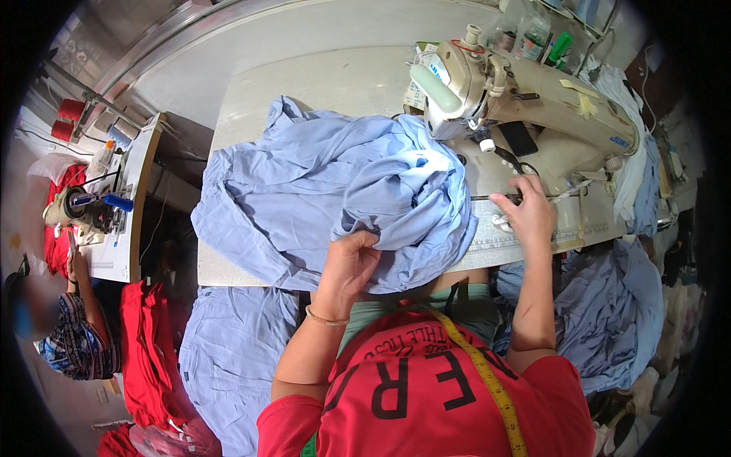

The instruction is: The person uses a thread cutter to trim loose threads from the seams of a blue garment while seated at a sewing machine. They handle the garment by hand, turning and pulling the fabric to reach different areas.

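Left hand (352, 259) is bunched into the light blue garment (335, 190), grip closed on a fold at its near edge, just over the front rim of the worktop (320, 84). Right hand (529, 213) lies flat and spread on the worktop beside the sewing machine (533, 99). Its fingertips touch a thin dark rod or tool lying there; the grip is wide, holding nothing that I can make out.

Where the garment sits: heaped in the middle of the worktop, crumpled, spilling left of the machine head. Its right edge lies near the needle area, but I cannot tell whether any cloth is under the presser foot.

Progress, as I judge it: sewing on this piece does not look to be in hand. The cloth is gathered, not flattened or lined up to the needle. I read this as sorting out or positioning the piece. Feeding a seam looks still to come.

Around: more blue cloth (228, 358) hangs below the worktop on the left, and another blue pile (617, 305) on the right; which is finished work I cannot say. A yellow tape measure (487, 381) lies over the person's red shirt. A dark phone (518, 139) rests on the machine bed. At far left a second person sits at another machine (84, 209) with red cloth (148, 343).
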Tool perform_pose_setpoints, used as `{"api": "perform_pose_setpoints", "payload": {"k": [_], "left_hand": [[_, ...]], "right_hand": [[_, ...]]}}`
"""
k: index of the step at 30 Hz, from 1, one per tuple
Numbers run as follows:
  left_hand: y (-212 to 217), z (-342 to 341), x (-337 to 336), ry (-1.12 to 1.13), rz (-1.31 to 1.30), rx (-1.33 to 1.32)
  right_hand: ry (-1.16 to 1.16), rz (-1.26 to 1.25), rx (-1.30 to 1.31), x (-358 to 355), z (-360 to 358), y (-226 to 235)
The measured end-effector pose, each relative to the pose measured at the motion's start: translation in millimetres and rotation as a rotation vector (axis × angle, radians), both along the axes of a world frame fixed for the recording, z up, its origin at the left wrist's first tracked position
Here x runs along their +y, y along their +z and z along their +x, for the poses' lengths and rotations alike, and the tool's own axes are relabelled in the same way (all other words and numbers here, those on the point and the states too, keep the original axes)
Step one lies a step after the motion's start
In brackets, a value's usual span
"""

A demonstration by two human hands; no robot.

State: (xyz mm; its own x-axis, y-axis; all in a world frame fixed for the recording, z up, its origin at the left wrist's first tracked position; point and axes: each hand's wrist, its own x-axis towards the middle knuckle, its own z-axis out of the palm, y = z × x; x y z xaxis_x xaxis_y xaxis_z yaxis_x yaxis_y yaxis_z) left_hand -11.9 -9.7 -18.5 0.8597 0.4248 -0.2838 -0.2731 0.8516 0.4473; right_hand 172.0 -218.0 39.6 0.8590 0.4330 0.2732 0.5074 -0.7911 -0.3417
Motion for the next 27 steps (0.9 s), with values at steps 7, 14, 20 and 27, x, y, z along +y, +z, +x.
{"api": "perform_pose_setpoints", "payload": {"k": [7, 14, 20, 27], "left_hand": [[8.1, -14.4, 2.3, -0.111, -0.149, -0.249], [6.7, -9.3, 10.8, -0.058, 0.064, -0.029], [19.7, -2.5, 1.5, 0.011, 0.223, 0.029], [17.3, 4.3, -3.6, 0.115, 0.39, 0.026]], "right_hand": [[0.673, 0.632, 0.279, 74.7, -69.5, 3.9], [0.661, 0.54, 0.277, 102.1, -88.2, -5.4], [0.615, 0.535, 0.279, 98.0, -86.7, -4.6], [0.566, 0.487, 0.23, 97.4, -87.4, -2.0]]}}
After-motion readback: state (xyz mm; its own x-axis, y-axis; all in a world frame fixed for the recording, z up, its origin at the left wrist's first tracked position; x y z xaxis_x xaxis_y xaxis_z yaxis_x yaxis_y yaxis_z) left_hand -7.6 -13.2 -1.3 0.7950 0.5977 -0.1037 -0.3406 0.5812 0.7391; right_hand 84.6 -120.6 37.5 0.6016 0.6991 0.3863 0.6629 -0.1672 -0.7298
